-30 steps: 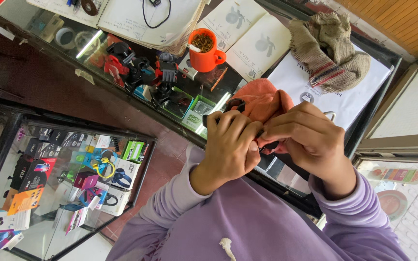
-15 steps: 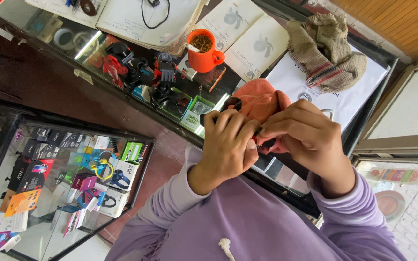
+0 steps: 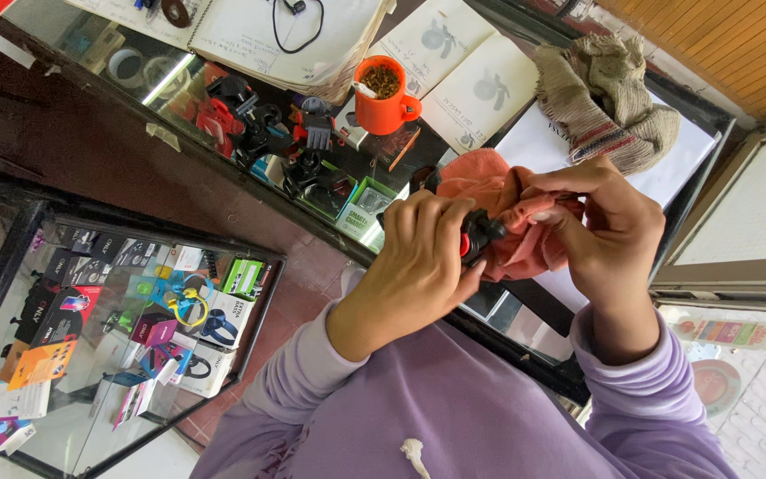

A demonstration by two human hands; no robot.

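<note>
While the glass-topped table [image 3: 223, 115] carries an orange cup [image 3: 381, 99] and open booklets [image 3: 463, 75], an orange cloth [image 3: 503, 208] sits bunched in the closed right hand [image 3: 609, 235], pressed against a small black-and-red gadget [image 3: 474, 238] (partly hidden) gripped by the left hand [image 3: 418, 266].

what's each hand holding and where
Left hand wraps a small black and red gadget around its body; right hand pinches the orange cloth against it.
</note>
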